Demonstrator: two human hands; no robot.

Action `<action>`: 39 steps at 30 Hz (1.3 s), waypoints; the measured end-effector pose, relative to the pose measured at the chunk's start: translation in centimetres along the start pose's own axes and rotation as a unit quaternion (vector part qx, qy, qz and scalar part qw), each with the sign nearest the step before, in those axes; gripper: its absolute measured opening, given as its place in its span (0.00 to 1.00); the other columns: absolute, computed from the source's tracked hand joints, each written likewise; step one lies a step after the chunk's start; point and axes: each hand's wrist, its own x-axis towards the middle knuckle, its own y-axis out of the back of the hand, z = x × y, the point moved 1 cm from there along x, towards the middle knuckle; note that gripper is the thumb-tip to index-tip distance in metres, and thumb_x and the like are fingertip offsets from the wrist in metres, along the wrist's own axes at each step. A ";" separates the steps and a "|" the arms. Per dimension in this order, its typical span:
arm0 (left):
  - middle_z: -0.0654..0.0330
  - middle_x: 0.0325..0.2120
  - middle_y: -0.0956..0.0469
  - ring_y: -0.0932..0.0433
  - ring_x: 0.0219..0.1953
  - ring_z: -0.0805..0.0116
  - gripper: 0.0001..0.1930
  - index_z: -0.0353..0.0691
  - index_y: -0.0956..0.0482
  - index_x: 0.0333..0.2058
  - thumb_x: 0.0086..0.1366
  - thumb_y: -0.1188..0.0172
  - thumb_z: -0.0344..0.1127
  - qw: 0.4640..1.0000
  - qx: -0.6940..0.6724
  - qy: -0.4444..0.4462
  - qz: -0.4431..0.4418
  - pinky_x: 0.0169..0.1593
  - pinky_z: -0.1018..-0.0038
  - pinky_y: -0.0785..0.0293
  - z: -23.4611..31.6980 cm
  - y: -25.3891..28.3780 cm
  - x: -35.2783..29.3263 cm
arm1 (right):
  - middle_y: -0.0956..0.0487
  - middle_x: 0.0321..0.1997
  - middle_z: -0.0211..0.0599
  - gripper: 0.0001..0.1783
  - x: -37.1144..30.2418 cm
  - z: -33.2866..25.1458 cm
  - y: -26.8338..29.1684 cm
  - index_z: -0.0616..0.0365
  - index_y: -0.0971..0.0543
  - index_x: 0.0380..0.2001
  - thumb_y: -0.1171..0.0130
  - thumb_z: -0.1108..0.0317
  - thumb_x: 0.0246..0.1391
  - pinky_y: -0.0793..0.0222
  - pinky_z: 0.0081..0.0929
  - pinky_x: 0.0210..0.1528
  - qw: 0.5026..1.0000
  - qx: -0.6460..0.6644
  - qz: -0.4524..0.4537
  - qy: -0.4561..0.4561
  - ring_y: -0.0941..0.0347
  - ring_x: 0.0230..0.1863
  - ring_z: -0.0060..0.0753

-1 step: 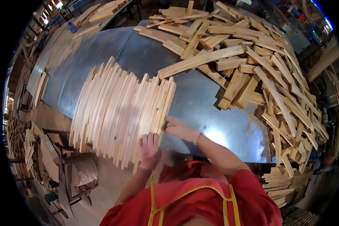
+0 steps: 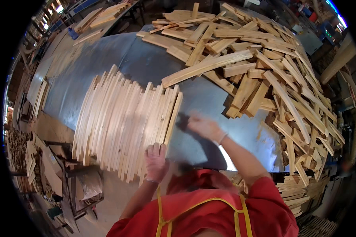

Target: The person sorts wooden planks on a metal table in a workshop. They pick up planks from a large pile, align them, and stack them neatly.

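A row of pale wooden strips [image 2: 120, 126] lies side by side on the metal-topped table [image 2: 146, 59], their ends uneven. My left hand [image 2: 156, 161], in a light glove, is closed over the near ends of the strips at the row's right side, its thumb hidden. To the right of the row, apart from it, my right hand [image 2: 205, 127] hovers over the metal surface. Motion blurs its fingers, and nothing shows in it. Beyond it, a heap of rough wooden pieces [image 2: 245, 93] covers the table's far right, with one long piece [image 2: 207, 68] reaching toward the strips.
More boards [image 2: 106, 17] lie on a surface at the far left. A few strips [image 2: 40, 96] rest at the table's left edge. Near left on the floor stands a metal frame [image 2: 73, 185]. Stacked wood [image 2: 296, 193] sits below the table at the right.
My right hand has left the right edge of the strip row and moved right and away from me. My left hand stays at the near ends, and the view has shifted slightly.
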 end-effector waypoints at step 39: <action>0.49 0.63 0.28 0.30 0.68 0.43 0.34 0.42 0.24 0.62 0.58 0.25 0.44 0.971 -0.047 0.228 0.056 0.68 0.49 0.32 2.9 2.2 -6.6 | 0.18 0.57 0.50 0.48 -1.0 0.0 36.0 0.52 0.41 0.79 0.33 0.70 0.56 0.23 0.39 0.54 0.926 -0.321 0.066 -0.189 0.19 0.54 0.49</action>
